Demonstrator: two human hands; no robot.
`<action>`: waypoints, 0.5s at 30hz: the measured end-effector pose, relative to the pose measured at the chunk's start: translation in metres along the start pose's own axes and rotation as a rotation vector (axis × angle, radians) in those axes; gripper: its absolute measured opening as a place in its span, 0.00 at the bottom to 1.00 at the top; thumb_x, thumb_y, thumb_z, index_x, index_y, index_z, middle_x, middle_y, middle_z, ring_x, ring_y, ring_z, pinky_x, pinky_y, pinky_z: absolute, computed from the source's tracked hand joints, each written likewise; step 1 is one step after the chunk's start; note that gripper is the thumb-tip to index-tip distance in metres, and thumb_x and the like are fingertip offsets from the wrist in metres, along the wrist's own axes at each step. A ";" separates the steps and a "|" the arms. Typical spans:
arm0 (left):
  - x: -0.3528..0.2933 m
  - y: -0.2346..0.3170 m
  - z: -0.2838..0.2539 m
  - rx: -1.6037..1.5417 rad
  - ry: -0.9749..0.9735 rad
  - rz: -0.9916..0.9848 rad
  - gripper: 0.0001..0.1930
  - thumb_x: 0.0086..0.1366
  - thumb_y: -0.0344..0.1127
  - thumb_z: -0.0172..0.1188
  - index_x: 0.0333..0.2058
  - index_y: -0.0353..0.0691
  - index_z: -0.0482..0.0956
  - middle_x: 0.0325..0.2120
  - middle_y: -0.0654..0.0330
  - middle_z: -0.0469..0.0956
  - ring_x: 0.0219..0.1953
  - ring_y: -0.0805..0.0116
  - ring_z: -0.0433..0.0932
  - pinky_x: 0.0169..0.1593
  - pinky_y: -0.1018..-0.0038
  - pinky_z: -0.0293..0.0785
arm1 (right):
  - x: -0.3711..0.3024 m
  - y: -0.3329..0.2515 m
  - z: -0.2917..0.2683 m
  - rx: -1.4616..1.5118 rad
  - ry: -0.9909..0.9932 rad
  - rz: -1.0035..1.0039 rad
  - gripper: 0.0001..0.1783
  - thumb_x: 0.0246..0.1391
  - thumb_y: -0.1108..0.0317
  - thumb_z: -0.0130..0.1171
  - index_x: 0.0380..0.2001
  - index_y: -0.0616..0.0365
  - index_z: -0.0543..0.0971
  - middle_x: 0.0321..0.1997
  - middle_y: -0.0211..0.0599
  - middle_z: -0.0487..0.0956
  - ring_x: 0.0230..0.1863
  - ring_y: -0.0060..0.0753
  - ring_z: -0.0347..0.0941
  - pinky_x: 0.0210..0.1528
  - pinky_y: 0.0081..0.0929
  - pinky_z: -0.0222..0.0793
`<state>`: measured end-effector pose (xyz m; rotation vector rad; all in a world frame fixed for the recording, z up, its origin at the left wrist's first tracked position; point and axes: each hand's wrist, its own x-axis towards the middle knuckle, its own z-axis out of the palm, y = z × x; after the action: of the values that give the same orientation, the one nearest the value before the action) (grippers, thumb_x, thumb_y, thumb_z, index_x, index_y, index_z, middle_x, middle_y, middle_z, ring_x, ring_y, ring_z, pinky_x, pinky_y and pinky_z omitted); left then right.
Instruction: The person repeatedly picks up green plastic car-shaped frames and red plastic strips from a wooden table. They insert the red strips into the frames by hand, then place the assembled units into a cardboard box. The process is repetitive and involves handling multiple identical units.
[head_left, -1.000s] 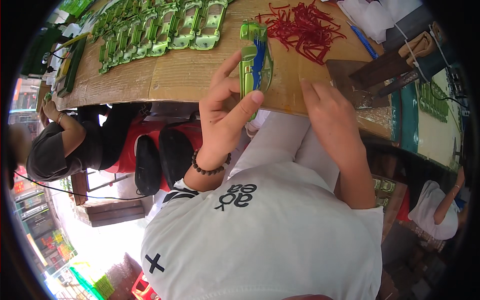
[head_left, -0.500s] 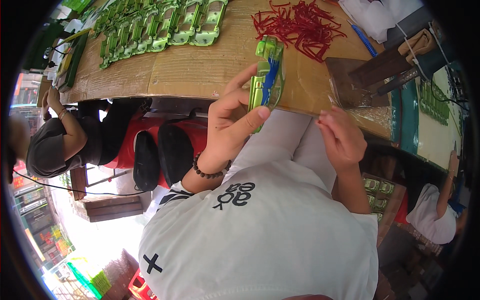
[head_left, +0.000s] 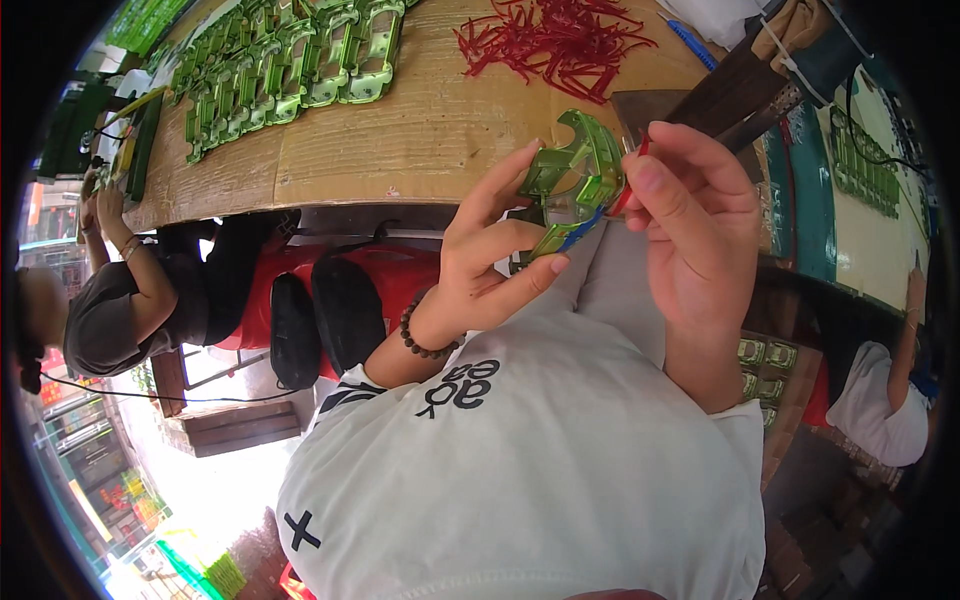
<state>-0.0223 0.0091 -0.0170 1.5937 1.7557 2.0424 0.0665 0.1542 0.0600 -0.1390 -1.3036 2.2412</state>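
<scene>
My left hand [head_left: 490, 250] grips a green plastic toy car body [head_left: 597, 150] with a blue stripe along its side. The shell is tilted, its window openings showing, and it hangs in front of the table edge. My right hand [head_left: 700, 210] is closed at the shell's right side, thumb and finger pinching a thin red plastic strip [head_left: 626, 196]. That strip lies against or very near the shell's edge; whether it is seated there I cannot tell. Beyond my hands, a loose pile of similar red strips [head_left: 555, 45] lies on the wooden table [head_left: 430, 140].
Rows of green car shells [head_left: 290, 75] cover the table's far left. A blue pen-like tool [head_left: 692, 45] lies near a dark metal fixture [head_left: 725, 95] on the right. One person [head_left: 120, 300] sits at left, another [head_left: 880, 400] at right. More shells lie on a lower tray [head_left: 765, 370].
The car shell has been turned in my left hand and moved right. My right hand has risen to it, a red strip now visible in its fingers. The view has shifted slightly.
</scene>
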 end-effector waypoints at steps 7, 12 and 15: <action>0.000 0.000 0.000 -0.064 -0.011 0.025 0.06 0.49 0.29 0.63 0.23 0.33 0.76 0.55 0.39 0.57 0.54 0.45 0.66 0.52 0.62 0.65 | 0.006 -0.006 0.000 0.096 0.009 0.140 0.13 0.46 0.77 0.61 0.37 0.65 0.75 0.28 0.33 0.78 0.25 0.17 0.73 0.25 0.13 0.68; -0.003 0.000 -0.002 -0.088 -0.028 -0.008 0.06 0.49 0.28 0.63 0.24 0.32 0.76 0.56 0.39 0.56 0.54 0.45 0.65 0.53 0.61 0.64 | 0.007 -0.006 0.002 0.091 0.038 0.178 0.13 0.45 0.76 0.62 0.37 0.65 0.75 0.28 0.33 0.78 0.25 0.17 0.73 0.25 0.12 0.68; -0.004 0.001 -0.003 -0.097 -0.036 -0.013 0.06 0.49 0.28 0.63 0.24 0.33 0.76 0.56 0.40 0.56 0.55 0.45 0.65 0.53 0.61 0.64 | 0.008 -0.004 0.005 0.057 0.061 0.164 0.14 0.45 0.76 0.62 0.37 0.65 0.75 0.27 0.33 0.78 0.24 0.16 0.72 0.24 0.12 0.67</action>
<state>-0.0217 0.0038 -0.0187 1.5775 1.6248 2.0450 0.0601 0.1557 0.0677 -0.3018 -1.2347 2.3890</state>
